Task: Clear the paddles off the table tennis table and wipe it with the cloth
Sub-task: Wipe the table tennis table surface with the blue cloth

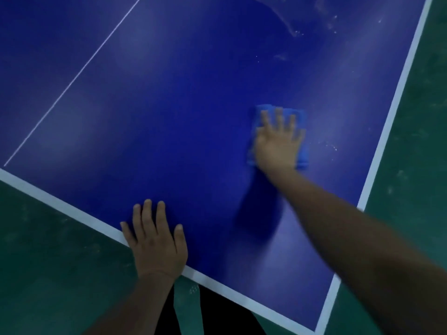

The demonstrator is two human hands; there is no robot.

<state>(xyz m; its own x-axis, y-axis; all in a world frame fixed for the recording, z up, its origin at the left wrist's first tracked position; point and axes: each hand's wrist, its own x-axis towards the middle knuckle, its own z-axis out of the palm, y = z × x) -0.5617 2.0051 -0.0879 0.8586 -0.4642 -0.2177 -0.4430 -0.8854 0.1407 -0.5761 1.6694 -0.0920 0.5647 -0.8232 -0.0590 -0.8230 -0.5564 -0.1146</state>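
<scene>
Left hand (pixel 156 240) nearest, flat w/ fingers spread, braced on tabletop (pixel 169 105) near edge. Right hand (pixel 278 141) farther out, spread, pressing blue cloth (pixel 301 155) flat. Whitish smears (pixel 295 32) lie beyond right hand; no paddles visible.

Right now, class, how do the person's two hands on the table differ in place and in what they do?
The right hand presses flat on the blue cloth, far out on the table; the left hand touches bare surface at the near white edge. The right arm is stretched far out; the left stays close to the body. Both lie palm down, fingers spread.
</scene>
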